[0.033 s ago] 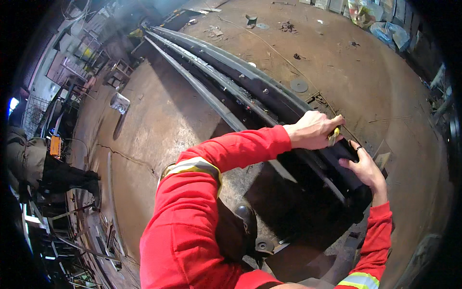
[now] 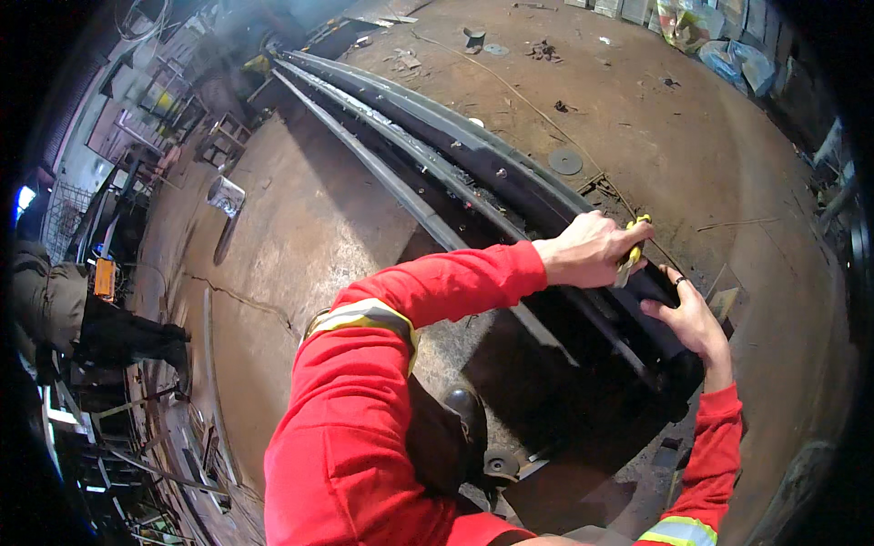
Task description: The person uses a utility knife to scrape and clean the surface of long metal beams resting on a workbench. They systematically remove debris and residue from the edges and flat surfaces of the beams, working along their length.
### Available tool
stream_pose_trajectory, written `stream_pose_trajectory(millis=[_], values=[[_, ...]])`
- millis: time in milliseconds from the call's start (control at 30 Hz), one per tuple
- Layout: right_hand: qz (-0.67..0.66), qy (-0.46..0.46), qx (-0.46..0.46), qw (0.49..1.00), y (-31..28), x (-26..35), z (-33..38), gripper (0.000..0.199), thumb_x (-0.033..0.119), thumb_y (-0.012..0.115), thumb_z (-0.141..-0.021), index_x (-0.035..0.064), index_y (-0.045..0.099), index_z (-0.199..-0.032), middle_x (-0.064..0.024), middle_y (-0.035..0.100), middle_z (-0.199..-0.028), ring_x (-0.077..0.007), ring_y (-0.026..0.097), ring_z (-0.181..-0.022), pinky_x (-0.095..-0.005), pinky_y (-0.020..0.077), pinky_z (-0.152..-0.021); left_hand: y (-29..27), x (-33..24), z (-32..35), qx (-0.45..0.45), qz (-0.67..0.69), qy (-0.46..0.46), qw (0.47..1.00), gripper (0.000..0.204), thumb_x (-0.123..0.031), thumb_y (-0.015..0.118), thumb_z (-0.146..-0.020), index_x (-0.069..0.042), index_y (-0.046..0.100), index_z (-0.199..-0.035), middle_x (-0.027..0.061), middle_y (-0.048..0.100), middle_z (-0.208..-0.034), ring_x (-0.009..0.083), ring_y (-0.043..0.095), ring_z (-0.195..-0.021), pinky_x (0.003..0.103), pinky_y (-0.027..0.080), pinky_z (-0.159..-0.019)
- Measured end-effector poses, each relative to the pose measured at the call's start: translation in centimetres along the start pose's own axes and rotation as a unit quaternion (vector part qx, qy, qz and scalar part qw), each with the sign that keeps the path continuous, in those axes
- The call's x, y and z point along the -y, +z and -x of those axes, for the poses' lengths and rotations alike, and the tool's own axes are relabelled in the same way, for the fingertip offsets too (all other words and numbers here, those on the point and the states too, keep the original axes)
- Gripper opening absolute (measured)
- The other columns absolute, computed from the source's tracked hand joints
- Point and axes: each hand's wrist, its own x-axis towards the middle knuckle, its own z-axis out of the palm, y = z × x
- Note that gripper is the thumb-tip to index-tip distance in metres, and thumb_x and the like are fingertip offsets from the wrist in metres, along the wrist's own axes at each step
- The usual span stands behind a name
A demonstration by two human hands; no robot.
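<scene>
My left hand (image 2: 587, 247) is closed around a small yellow-and-grey tool (image 2: 630, 259); its exact kind is hard to make out. It is just above the near end of a long dark metal beam (image 2: 523, 182). My right hand (image 2: 689, 318), with a dark ring on one finger, grips the end of that beam, its thumb on top and its fingers at the far edge. The beam runs away to the upper left, with small round studs along its side. Parallel to it lie other long metal bars (image 2: 364, 155).
A flat grey disc (image 2: 565, 161) and scraps lie on the brown floor beyond the beam. A bucket (image 2: 226, 195) stands at left, near another person's legs (image 2: 132, 332). My dark boot (image 2: 466, 414) is below. Plastic bags (image 2: 737, 64) sit at the upper right.
My left hand has shifted slightly left and turned, so more of the yellow tool shows. The right hand stays on the beam's end.
</scene>
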Motion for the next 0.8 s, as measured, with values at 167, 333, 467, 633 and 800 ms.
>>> stream_pose_trajectory(millis=[167, 333, 467, 633, 800], values=[[0.027, -0.05, -0.064, 0.996, 0.9, 0.1, 0.3, 0.081, 0.033, 0.08, -0.072, -0.004, 0.043, -0.134, -0.027, 0.054, -0.127, -0.0338, 0.053, -0.122, -0.04, 0.0398, -0.103, 0.1, 0.1, 1.0, -0.011, -0.04, 0.05, 0.998, 0.046, -0.033, 0.058, -0.091, -0.008, 0.045, -0.127, 0.0131, 0.063, -0.077, 0.0329, 0.061, -0.078, 0.043, 0.042, -0.074], [0.107, -0.057, -0.104, 0.987, 0.9, 0.4, 1.1, 0.088, 0.031, 0.082, -0.068, 0.0015, 0.038, -0.139, -0.0249, 0.053, -0.126, -0.0387, 0.051, -0.118, -0.0435, 0.0407, -0.101, 0.1, -0.3, 1.1, -0.034, -0.018, 0.033, 0.999, 0.051, -0.037, 0.06, -0.09, -0.009, 0.046, -0.13, 0.011, 0.063, -0.086, 0.0288, 0.059, -0.081, 0.04, 0.041, -0.075], [0.163, -0.064, -0.122, 0.977, 2.0, 2.4, 2.3, 0.092, 0.032, 0.083, -0.064, 0.0036, 0.037, -0.139, -0.0214, 0.054, -0.115, -0.0389, 0.051, -0.11, -0.0449, 0.0406, -0.097, -0.4, -0.5, 3.1, -0.082, 0.011, 0.046, 0.996, 0.05, -0.026, 0.068, -0.083, -0.006, 0.051, -0.126, 0.0087, 0.06, -0.089, 0.0259, 0.055, -0.075, 0.037, 0.041, -0.072], [0.277, -0.125, -0.195, 0.932, 4.5, 4.3, 5.0, 0.099, 0.038, 0.083, -0.059, 0.0043, 0.036, -0.14, -0.0249, 0.044, -0.116, -0.0409, 0.045, -0.108, -0.0497, 0.0355, -0.098, 1.0, -0.1, 7.3, -0.159, 0.015, 0.112, 0.981, 0.057, -0.018, 0.071, -0.075, -0.004, 0.052, -0.126, 0.0074, 0.06, -0.089, 0.0241, 0.056, -0.076, 0.039, 0.043, -0.073], [0.379, -0.139, -0.229, 0.886, 6.8, 4.7, 6.6, 0.097, 0.052, 0.073, -0.069, 0.0049, 0.034, -0.144, -0.0282, 0.043, -0.121, -0.0413, 0.044, -0.107, -0.0531, 0.0346, -0.097, 2.8, 0.0, 10.8, -0.191, 0.036, 0.121, 0.973, 0.054, -0.02, 0.068, -0.074, -0.007, 0.054, -0.125, 0.0108, 0.063, -0.101, 0.028, 0.061, -0.094, 0.044, 0.043, -0.086]])
